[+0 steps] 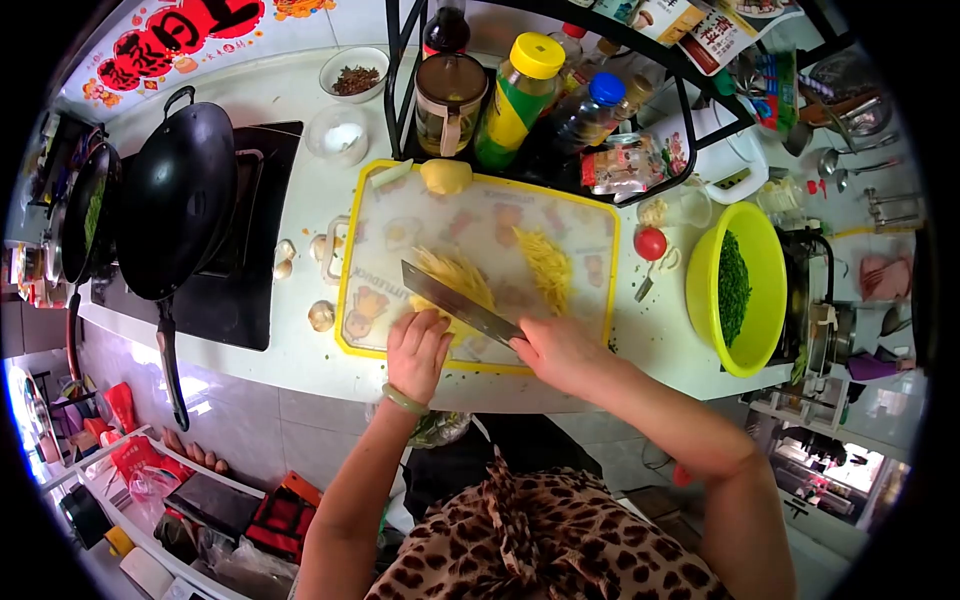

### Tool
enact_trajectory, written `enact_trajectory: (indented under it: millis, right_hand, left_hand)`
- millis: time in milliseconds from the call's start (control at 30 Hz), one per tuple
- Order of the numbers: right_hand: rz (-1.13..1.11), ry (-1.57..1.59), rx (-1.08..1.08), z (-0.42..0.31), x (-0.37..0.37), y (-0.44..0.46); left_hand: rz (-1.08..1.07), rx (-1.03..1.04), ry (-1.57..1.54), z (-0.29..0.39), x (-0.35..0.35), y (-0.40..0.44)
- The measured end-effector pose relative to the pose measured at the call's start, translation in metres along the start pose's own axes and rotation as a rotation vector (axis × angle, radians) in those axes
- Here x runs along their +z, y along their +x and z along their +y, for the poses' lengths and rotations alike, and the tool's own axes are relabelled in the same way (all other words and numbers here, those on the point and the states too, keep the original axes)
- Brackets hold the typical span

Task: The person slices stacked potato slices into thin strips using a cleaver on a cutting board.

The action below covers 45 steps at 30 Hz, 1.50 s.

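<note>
My right hand (562, 352) is wrapped around the handle of a kitchen knife (455, 304), its dark blade slanting up and left across the cutting board (585, 215). My left hand (418, 348), wearing a bangle (405, 400), presses curled fingers down beside the blade on a pale yellow piece of potato (462, 330), mostly hidden by the knife and fingers. Beyond the blade lies a heap of thin potato shreds (450, 275). A second pile of shreds (545, 268) sits to the right. A whole peeled potato (446, 177) rests at the board's top edge.
Left of the board stands a black wok (180, 200) on the cooktop (270, 240). Garlic (321, 316) lies nearby. To the right are a green bowl (765, 330) of chopped greens, a red-topped peeler-like tool (650, 243), and a rack (400, 100) of bottles behind.
</note>
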State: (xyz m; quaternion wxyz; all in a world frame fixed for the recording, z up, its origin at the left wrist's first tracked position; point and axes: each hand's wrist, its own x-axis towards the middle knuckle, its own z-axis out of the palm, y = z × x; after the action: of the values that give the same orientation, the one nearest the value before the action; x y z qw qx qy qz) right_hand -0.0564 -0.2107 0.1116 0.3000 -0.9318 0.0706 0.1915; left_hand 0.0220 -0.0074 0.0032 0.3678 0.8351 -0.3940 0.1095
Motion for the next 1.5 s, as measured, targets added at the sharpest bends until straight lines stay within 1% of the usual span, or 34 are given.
enact_trajectory:
  millis: [67,200,300,367,467,500,567,700,767,800,867,900,1000,1067,1100,1167,1267,1500]
  right_hand:
    - [-0.019,-0.055,0.004,0.000,0.000,0.001]
    - [-0.048,-0.056,0.011,-0.002,0.001,0.001]
    - [-0.075,-0.123,0.029,-0.009,-0.003,0.002]
    - [-0.124,-0.153,0.078,-0.011,-0.005,0.005]
    - [-0.145,-0.187,0.072,-0.013,-0.006,0.010]
    - [-0.151,-0.189,0.070,-0.011,-0.001,0.012]
    - [-0.063,-0.158,0.027,-0.005,0.012,0.017]
    - [-0.106,-0.147,0.069,-0.014,0.030,0.029]
    - [0.057,-0.055,0.024,-0.016,0.041,0.032]
    - [0.081,-0.062,0.037,-0.014,0.044,0.033]
    - [0.214,-0.036,-0.013,-0.007,0.044,0.039]
    - [0.233,-0.040,-0.016,-0.007,0.038,0.039]
    - [0.212,-0.009,-0.046,-0.010,0.020,0.031]
    - [0.146,-0.004,0.013,-0.016,0.000,0.022]
    - [0.153,-0.006,0.013,-0.014,-0.003,0.018]
    - [-0.039,-0.025,0.036,-0.009,-0.009,0.012]
    - [-0.094,-0.055,0.047,-0.006,-0.008,0.007]
    - [-0.093,-0.101,0.000,-0.006,0.000,0.009]
  left_hand:
    - [-0.007,-0.015,-0.011,0.000,0.001,-0.001]
    - [-0.023,-0.032,-0.036,-0.001,0.001,0.000]
    - [-0.044,-0.030,0.011,-0.001,0.000,0.001]
    - [-0.049,-0.038,0.015,-0.002,0.002,0.000]
    - [-0.063,-0.048,0.005,-0.003,0.002,-0.001]
    - [-0.071,-0.046,-0.007,-0.003,0.001,0.000]
    - [-0.071,-0.041,-0.005,-0.003,0.000,0.001]
    - [-0.082,-0.046,-0.004,-0.001,-0.001,0.002]
    - [-0.079,-0.061,-0.019,0.000,-0.001,-0.002]
    - [-0.061,-0.060,-0.031,-0.001,0.000,0.001]
    - [-0.036,-0.027,-0.030,-0.002,0.003,0.000]
    - [-0.039,-0.031,-0.030,-0.002,0.002,0.002]
    - [-0.048,-0.043,-0.030,-0.001,0.001,-0.002]
    - [-0.069,-0.046,-0.035,-0.002,0.001,0.000]
    - [-0.065,-0.040,-0.035,-0.003,0.002,0.000]
    - [-0.050,-0.037,-0.046,-0.003,0.003,-0.002]
    - [-0.035,-0.031,-0.038,-0.003,0.003,-0.001]
    - [-0.076,-0.065,-0.024,-0.003,0.001,0.000]
